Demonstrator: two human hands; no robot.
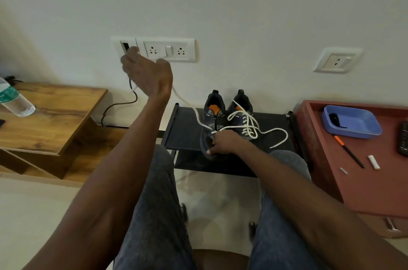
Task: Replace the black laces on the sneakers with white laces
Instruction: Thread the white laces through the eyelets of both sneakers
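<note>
The white lace (199, 118) is drawn taut up-left from the sneaker (208, 135) pinned under the right hand (225, 143), apparently gripped by the raised left hand (146, 72).

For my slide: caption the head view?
Left hand pulls white lace from sneaker; right hand steadies it.

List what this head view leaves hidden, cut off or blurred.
- Left sneaker: toe and lower eyelets hidden by the right hand.
- Left hand: motion-blurred; grip on the white lace unclear.
- Bottle: cut off by the left edge.
- Blue tray: dark object inside too small to identify.
</note>
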